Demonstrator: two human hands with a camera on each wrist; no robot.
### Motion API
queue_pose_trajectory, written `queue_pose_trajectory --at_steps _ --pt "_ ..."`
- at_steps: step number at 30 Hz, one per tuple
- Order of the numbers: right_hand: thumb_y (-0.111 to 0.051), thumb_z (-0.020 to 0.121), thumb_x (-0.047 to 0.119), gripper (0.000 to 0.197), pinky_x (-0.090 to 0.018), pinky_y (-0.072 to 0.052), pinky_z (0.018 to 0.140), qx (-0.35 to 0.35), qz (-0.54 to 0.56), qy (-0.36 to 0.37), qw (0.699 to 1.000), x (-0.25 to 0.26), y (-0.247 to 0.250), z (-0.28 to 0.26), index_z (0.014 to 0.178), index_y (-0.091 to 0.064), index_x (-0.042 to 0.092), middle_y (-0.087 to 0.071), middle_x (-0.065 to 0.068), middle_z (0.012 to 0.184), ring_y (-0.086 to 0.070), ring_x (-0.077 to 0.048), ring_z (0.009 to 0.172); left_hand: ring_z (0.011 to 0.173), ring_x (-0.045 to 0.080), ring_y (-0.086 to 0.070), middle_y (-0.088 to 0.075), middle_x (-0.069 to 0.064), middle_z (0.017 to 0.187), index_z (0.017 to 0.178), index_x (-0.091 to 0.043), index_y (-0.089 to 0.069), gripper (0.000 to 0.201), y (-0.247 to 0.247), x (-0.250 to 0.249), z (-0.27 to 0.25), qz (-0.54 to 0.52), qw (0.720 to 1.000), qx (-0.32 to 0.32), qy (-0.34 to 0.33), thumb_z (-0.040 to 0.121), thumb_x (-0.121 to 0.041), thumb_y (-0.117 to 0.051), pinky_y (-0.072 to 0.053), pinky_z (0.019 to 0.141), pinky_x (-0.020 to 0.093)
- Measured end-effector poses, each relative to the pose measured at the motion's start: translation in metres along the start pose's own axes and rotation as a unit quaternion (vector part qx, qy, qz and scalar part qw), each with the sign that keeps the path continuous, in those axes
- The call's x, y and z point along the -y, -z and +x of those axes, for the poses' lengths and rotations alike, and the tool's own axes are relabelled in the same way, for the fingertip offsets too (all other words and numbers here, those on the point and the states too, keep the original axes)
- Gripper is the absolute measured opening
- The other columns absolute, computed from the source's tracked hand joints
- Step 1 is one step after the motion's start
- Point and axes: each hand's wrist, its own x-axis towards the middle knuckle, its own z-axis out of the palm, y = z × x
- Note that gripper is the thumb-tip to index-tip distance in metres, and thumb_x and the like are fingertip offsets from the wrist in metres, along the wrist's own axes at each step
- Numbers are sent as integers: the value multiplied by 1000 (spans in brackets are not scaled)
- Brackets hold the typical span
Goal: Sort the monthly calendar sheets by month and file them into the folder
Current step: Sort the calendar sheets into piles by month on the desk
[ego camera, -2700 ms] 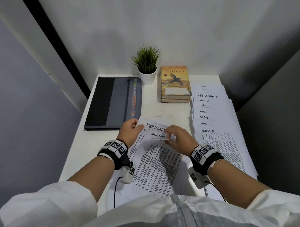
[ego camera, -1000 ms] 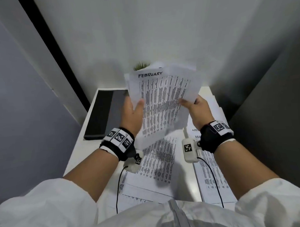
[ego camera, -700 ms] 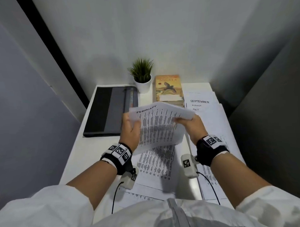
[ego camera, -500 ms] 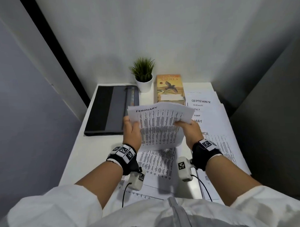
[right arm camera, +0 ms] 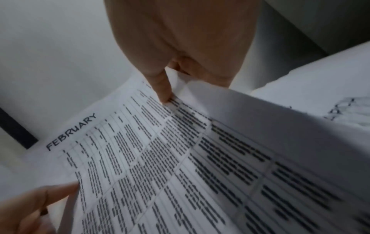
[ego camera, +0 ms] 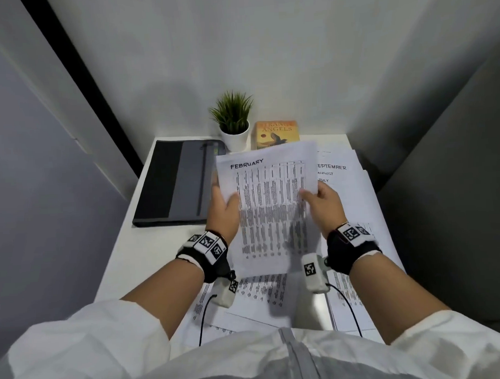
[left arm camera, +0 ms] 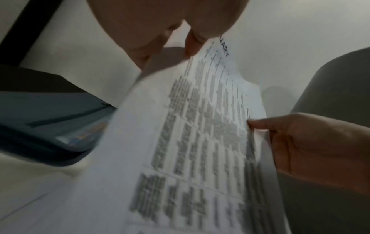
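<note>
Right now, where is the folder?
In the head view the folder lies closed on the desk's far left, left of the potted plant and beyond the left hand.

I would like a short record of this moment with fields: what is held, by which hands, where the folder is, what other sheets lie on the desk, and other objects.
held: FEBRUARY sheet, lifted above the desk
left hand: grips its left edge
right hand: grips its right edge
folder: closed, flat on the desk's left side
fanned sheets: on the right; SEPTEMBER, AUGUST, JULY headings readable
loose sheets: on the desk under the hands
other: potted plant, book at the back
</note>
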Motion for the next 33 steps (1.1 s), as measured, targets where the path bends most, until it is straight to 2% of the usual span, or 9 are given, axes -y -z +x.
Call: queue_pose_trajectory --at_steps 5,8,10,15,19,25,28,31,33 --pt "-54 80 -2 3 -27 -46 45 -43 -6 -143 989 -30 61 1 80 -56 0 -55 -18 70 -54 -23 56 79 21 -51 -54 2 84 86 -18 -50 28 -10 48 8 127 985 90 68 98 -43 -47 -47 74 37" --pt "-55 82 1 16 -34 -51 60 -99 -87 -215 968 -80 115 -3 95 -63 -3 -64 -20 84 -60 -26 68 112 31 -53 -54 13 121 117 -10 -56 41 1 96 10 342 915 127 174 89 -39 -62 -42 101 42" --pt "-57 85 0 17 -34 -51 67 -115 -116 -247 955 -111 146 -7 99 -64 -3 -67 -21 94 -62 -27 74 123 33 -47 -47 14 134 132 -11 -47 63 8 115 12 425 869 131 217 82 -44 -66 -40 103 41" --pt "-56 83 0 17 -26 -44 56 -114 -201 -297 926 -147 183 -10 97 -66 -1 -67 -17 85 -59 -25 68 127 33 -43 -45 13 136 139 -10 -38 91 6 128 18 426 868 124 222 67 -53 -74 -39 104 42" --pt "-54 85 3 9 -34 -48 71 -99 -293 -303 902 -148 184 -4 90 -61 3 -65 -20 97 -61 -32 82 127 33 -42 -47 14 133 134 -8 -34 97 -3 129 16 449 852 133 235 62 -56 -79 -39 104 43" --pt "-51 86 3 27 -45 -49 89 -99 -379 -297 871 -145 177 1 112 -50 -6 -58 -24 111 -57 -40 100 127 32 -41 -48 12 134 132 -9 -41 88 -13 127 6 476 830 177 231 66 -55 -78 -39 104 43" --pt "-53 86 7 39 -49 -44 97 -126 -383 -319 858 -141 172 -1 123 -45 -1 -53 -24 121 -53 -41 111 122 31 -48 -47 13 133 132 -11 -48 69 -14 124 3 438 846 200 227 76 -42 -74 -44 99 38" --pt "-59 83 17 54 -51 -34 104 -195 -444 -302 821 -128 155 -2 133 -42 10 -43 -21 133 -42 -39 122 77 21 -54 -57 3 88 82 -16 -52 15 -9 121 0 335 904 175 199 80 -18 -68 -44 63 28" --pt "-61 84 19 52 -50 -33 103 -207 -435 -241 843 -120 135 0 132 -43 12 -43 -19 133 -42 -37 122 67 18 -48 -50 -2 73 72 -19 -44 24 -5 114 0 292 927 154 179 81 -12 -66 -33 53 26"
